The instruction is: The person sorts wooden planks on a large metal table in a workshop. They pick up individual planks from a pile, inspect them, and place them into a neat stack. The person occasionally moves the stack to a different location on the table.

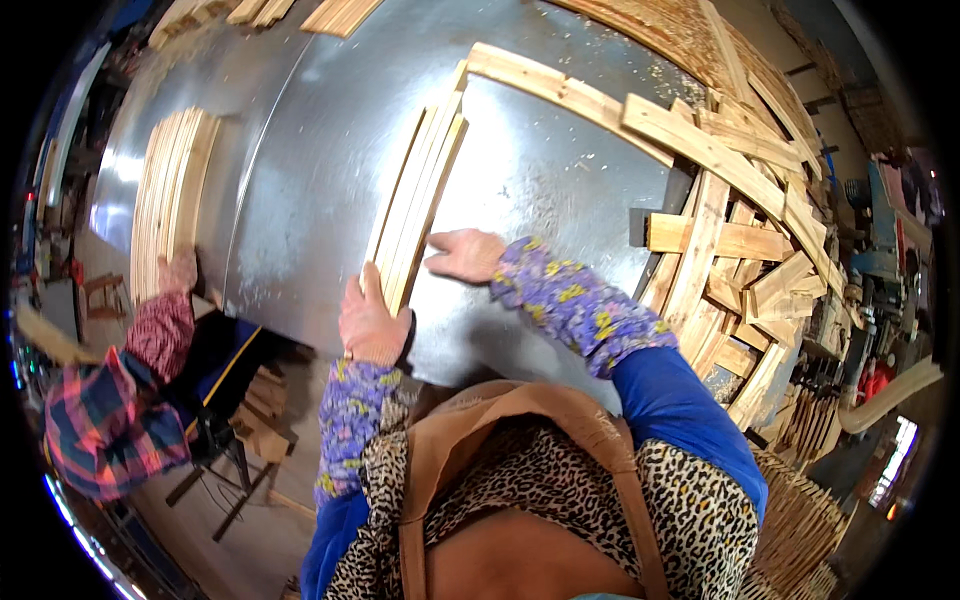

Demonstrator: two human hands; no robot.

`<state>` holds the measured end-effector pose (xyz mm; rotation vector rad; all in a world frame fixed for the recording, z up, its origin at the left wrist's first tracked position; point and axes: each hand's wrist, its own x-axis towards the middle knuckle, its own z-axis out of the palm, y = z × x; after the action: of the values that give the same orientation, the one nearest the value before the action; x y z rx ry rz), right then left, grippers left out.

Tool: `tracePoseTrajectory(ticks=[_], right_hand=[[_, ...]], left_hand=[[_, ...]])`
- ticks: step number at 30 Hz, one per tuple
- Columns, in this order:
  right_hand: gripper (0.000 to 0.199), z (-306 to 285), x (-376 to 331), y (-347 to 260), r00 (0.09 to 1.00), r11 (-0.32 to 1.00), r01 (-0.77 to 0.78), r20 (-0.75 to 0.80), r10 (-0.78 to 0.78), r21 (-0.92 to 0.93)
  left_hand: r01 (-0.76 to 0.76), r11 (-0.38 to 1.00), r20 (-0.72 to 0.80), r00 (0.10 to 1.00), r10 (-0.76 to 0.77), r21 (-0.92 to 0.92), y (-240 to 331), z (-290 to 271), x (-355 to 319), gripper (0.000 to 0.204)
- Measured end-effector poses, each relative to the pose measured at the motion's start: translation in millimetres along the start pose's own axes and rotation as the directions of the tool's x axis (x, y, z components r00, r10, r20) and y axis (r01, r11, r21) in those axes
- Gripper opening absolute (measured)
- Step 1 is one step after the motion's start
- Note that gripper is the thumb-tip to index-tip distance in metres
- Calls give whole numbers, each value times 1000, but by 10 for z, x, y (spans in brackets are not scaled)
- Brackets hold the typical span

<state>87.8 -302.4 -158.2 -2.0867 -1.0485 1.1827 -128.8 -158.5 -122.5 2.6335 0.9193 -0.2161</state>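
Several long pale wooden strips (415,195) lie side by side in a narrow bundle on the grey metal table, their ends uneven at the far side. At the bundle's near end is my left hand (373,325), its fingers stretched out along the strips and touching them. My right hand (468,256) is at the bundle's right edge, finger and thumb a little apart and pointing toward the wood. Nothing shows between its fingers, and whether the tips touch the strips I cannot tell. Patterned purple sleeve covers show on both forearms.
A heap of loose boards (710,235) covers the table's right side, with a long board (565,92) reaching from it across the far side. On the left, a co-worker's hand (178,272) touches another row of strips (172,190). More strips (340,14) lie at the far edge.
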Motion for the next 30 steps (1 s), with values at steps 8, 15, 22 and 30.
tracePoseTrajectory(ticks=[8, 15, 22, 30], right_hand=[[110, -2921, -1017, 2323, 631, 548, -738, -693, 350, -394], [103, -3136, -589, 2092, 645, 705, -650, -696, 315, -283], [101, -3276, 127, 1457, 829, 779, -507, -455, 323, -369], [61, -1776, 535, 1173, 916, 689, -89, -212, 339, 720]], left_hand=[[-50, 999, -53, 997, 49, -14, 22, 118, 176, 94], [-44, 999, -37, 998, 43, -23, -177, 201, 307, 106], [-170, 985, -73, 983, 169, -9, -158, 36, 376, 94], [-38, 996, 21, 999, 40, -85, -20, -79, 503, 106]])
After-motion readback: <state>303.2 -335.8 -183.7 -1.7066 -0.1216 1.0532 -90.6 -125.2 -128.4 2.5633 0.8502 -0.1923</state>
